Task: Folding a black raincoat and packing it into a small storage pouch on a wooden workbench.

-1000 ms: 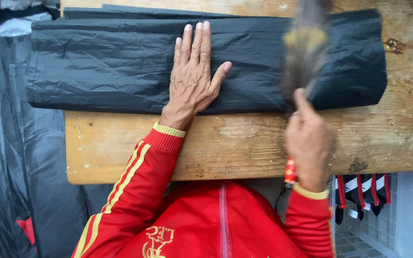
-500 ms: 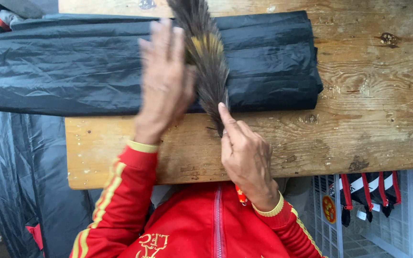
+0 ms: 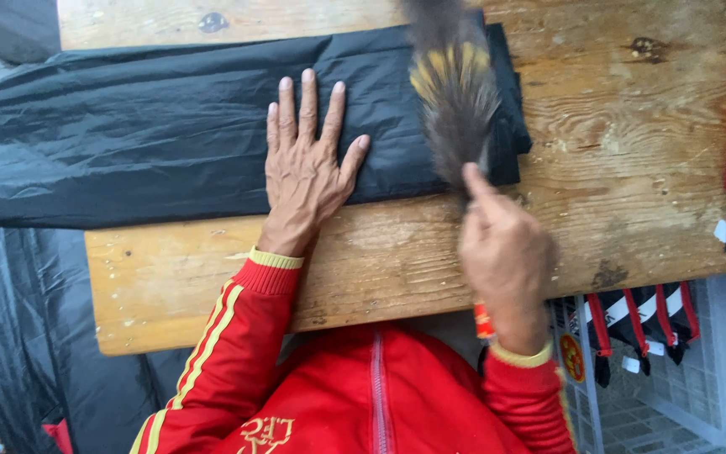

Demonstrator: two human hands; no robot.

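The folded black plastic sheet [image 3: 178, 134] lies across the far part of the wooden tabletop [image 3: 615, 168], and its left end hangs past the tabletop edge. The left hand [image 3: 306, 172] lies flat on the sheet, near its right end, with the fingers [image 3: 308, 101] stretched and a little apart. The right hand [image 3: 506, 252] is just right of the left one, fingers clamped on the handle of a feather duster [image 3: 454, 92] (brown feathers with a yellow band), whose blurred head is over the right end of the sheet.
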